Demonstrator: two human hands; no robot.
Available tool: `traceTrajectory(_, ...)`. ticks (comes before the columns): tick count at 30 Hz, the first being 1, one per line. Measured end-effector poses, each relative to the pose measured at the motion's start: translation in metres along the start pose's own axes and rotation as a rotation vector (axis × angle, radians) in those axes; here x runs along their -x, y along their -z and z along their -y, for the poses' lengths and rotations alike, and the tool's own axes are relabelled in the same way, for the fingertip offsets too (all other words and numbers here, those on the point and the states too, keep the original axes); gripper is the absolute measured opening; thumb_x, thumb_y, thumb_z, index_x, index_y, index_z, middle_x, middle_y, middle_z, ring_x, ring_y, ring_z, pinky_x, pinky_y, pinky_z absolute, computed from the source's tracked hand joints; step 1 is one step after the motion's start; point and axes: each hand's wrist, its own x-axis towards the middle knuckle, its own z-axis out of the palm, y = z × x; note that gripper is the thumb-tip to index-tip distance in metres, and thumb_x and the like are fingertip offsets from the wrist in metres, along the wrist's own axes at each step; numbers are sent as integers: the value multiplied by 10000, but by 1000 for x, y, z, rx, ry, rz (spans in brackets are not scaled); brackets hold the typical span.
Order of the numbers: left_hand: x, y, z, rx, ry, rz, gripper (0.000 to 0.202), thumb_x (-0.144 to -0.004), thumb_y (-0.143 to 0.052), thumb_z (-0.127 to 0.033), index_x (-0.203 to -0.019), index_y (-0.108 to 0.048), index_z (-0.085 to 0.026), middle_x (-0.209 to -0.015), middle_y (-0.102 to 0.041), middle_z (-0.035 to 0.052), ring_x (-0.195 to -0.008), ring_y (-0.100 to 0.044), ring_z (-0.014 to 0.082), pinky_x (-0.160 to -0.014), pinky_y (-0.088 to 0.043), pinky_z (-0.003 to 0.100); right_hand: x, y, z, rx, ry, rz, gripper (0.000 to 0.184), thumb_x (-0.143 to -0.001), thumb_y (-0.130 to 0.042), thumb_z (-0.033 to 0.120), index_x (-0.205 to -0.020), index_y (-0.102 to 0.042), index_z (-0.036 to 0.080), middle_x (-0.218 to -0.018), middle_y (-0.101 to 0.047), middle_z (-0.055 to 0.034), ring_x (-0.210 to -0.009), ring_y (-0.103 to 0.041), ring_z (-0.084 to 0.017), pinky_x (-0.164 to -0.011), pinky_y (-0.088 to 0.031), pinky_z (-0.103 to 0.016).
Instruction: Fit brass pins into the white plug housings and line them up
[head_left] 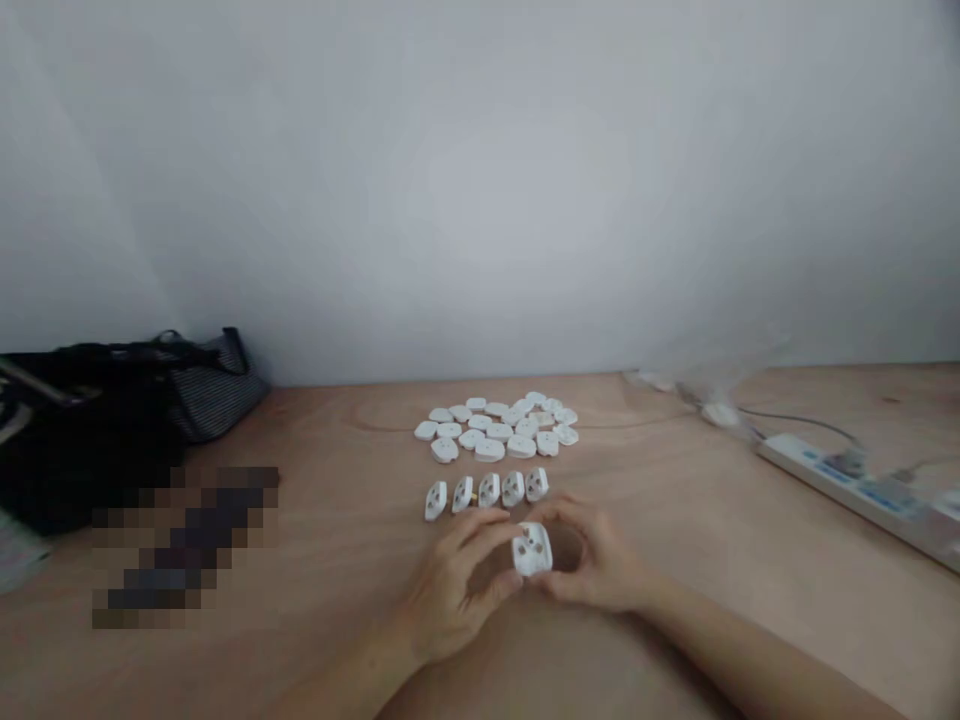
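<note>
At the front of the table I hold a white plug piece (532, 550) with several openings in its face, turned toward me. My left hand (457, 585) is closed in a pinch at its left edge, index finger above and thumb below. Curled around its right side is my right hand (600, 555), fingers over the top and thumb at the lower edge. Just beyond my hands, similar plug pieces (489, 490) stand in a row, and a small brass-coloured bit shows between two of them. Behind the row lies a cluster of flat white plug covers (499, 432).
A black bag (97, 420) sits at the left, with a blurred-out dark object (199, 540) in front of it. At the right lie a white power strip (840, 480) with cords and a clear plastic bag (712, 390). A pale wall (480, 200) borders the wooden table (315, 520).
</note>
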Motion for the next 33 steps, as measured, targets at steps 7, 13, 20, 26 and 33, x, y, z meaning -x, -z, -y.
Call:
traceTrajectory(7, 2, 2, 5, 81, 12, 206, 331, -792, -624, -316, -1099, -606, -197, -1144, -613, 101, -1073, -551, 244, -938, -442, 380, -13, 42, -50, 234, -115, -108, 340, -702, -639, 321, -1018, -617, 198, -1024, -653, -61, -955, -590, -243, -846, -456, -380)
traceTrajectory(13, 5, 2, 7, 31, 76, 340, 437, -787, -629, -361, -1204, -573, -242, -1315, -515, 109, -1208, -469, 293, -995, -386, 475, -24, 56, -66, 384, -131, 13, 315, -653, -651, 287, -959, -681, 223, -914, -701, -48, -863, -607, -260, -820, -425, -404)
traceTrajectory(20, 5, 3, 5, 31, 86, 331, 428, -783, -636, -343, -1196, -583, -241, -1315, -517, 106, -1213, -465, 296, -1006, -375, 484, -35, 46, -56, 473, -82, 126, 268, -661, -642, 307, -920, -685, 254, -943, -699, -20, -936, -580, -260, -878, -344, -408)
traceTrajectory(26, 6, 1, 7, 20, 100, 358, 438, -795, -622, -350, -1216, -563, -246, -1336, -495, 103, -1232, -444, 292, -1011, -368, 484, -30, 45, -62, 492, -73, 80, 401, -671, -669, 411, -1034, -636, 242, -994, -680, -48, -941, -580, -266, -856, -361, -408)
traceTrajectory(33, 5, 4, 5, -10, 130, 382, 437, -825, -575, -370, -1232, -551, -214, -1347, -483, 105, -1242, -432, 276, -1033, -353, 456, -13, 42, -51, 436, -50, -177, 251, -838, -539, 360, -974, -636, 172, -907, -656, -102, -892, -580, -236, -824, -420, -403)
